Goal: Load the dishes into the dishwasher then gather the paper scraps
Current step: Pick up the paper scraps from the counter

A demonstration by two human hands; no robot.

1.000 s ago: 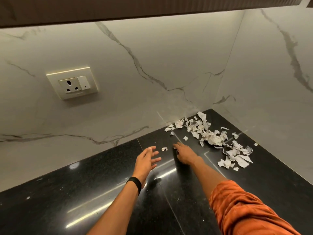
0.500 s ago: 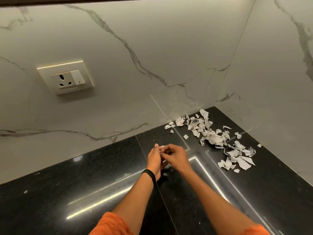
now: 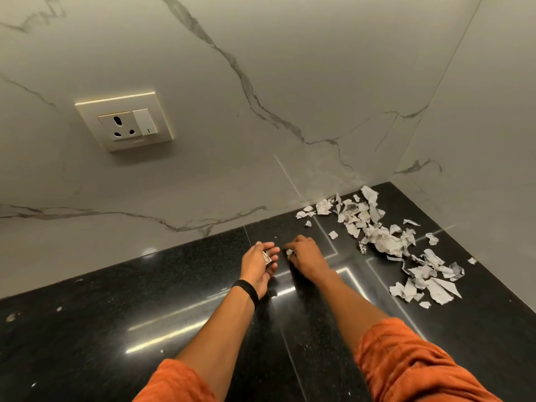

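Surface (image 3: 145, 329): lying black and polished, reflecting bright strips of light near the middle.
Paper scraps (image 3: 383, 242): lying torn and crumpled in a loose band, running from the surface's far corner toward its right edge.
Stray scraps (image 3: 333, 235): lying singly, just left of the band.
Pale specks (image 3: 11, 317): dotting the near left, well apart from the paper.
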